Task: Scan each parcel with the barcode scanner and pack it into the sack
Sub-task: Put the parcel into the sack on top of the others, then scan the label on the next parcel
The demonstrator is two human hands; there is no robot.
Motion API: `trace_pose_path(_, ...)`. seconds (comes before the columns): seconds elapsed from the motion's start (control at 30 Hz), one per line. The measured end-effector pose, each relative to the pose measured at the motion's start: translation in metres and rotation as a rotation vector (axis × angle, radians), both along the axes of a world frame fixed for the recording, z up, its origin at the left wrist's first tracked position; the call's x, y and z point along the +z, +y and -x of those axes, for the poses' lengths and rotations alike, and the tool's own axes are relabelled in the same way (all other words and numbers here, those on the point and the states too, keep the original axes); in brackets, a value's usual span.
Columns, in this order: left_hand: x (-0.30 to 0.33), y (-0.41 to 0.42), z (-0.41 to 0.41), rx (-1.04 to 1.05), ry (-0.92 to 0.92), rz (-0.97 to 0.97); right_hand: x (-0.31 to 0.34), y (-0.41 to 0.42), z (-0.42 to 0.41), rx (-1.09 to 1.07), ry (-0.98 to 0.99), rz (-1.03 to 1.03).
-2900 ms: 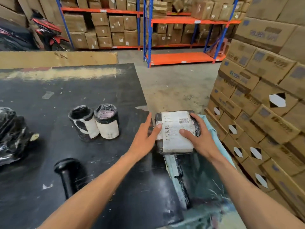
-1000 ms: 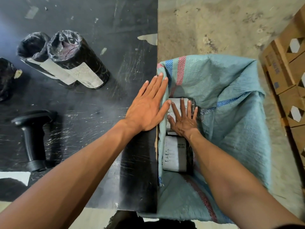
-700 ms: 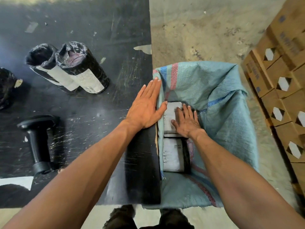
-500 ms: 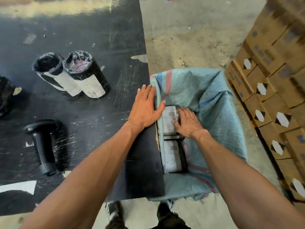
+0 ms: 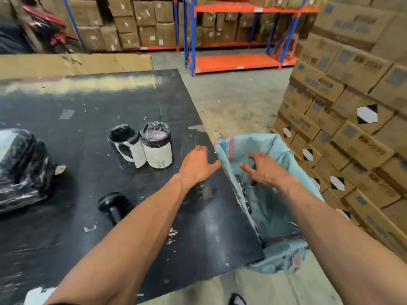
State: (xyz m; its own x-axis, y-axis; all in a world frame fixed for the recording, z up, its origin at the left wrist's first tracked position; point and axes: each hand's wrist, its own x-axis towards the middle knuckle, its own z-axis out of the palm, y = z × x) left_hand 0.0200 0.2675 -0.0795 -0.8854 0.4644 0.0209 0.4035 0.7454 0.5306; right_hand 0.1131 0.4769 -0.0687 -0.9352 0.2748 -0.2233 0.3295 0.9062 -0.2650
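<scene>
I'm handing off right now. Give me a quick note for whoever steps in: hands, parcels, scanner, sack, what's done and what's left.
Left hand: empty, fingers relaxed, over the table edge beside the sack.
Right hand: empty, loosely curled, above the sack mouth.
Barcode scanner: on the table, untouched.
Done: nothing in hand; the sack's contents are hard to see.
Left: two cylindrical parcels standing together and a large wrapped parcel at the table's left edge, all to scan and pack.

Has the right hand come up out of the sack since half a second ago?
Yes. The right hand was pressed flat on parcels deep in the sack; now it has risen to the level of the sack's rim, empty.
</scene>
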Motion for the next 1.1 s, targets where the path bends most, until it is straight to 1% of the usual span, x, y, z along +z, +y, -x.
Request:
trace_pose_path(0.13,0.042,-0.043,0.012,-0.015,0.077,-0.063,0.046,-0.047,0.011,-0.002,0.133,-0.024)
trace_pose_path(0.33,0.097,-0.129,0.025,0.015,0.206,-0.089,0.090,-0.128,0.046,0.101,0.249,-0.065)
trace_pose_path(0.5,0.117,-0.224,0.044,0.137,0.272,-0.053,0.104,-0.210,0.077,0.253,0.293,-0.080)
trace_pose_path(0.67,0.118,-0.333,0.059,0.347,0.276,0.045,0.101,-0.294,0.096,0.414,0.275,-0.023)
trace_pose_path(0.8,0.111,-0.403,0.057,0.536,0.288,0.100,0.086,-0.351,0.095,0.517,0.199,0.001)
trace_pose_path(0.9,0.100,-0.434,0.055,0.667,0.290,0.225,0.068,-0.379,0.087,0.551,0.084,-0.058)
trace_pose_path(0.97,0.093,-0.444,0.054,0.748,0.198,0.295,0.056,-0.387,0.081,0.528,-0.014,-0.099)
trace_pose_path(1.03,0.090,-0.449,0.055,0.792,0.066,0.240,0.045,-0.389,0.075,0.486,-0.112,-0.134)
trace_pose_path(1.1,0.094,-0.454,0.061,0.801,-0.030,0.176,0.033,-0.386,0.070,0.425,-0.181,-0.144)
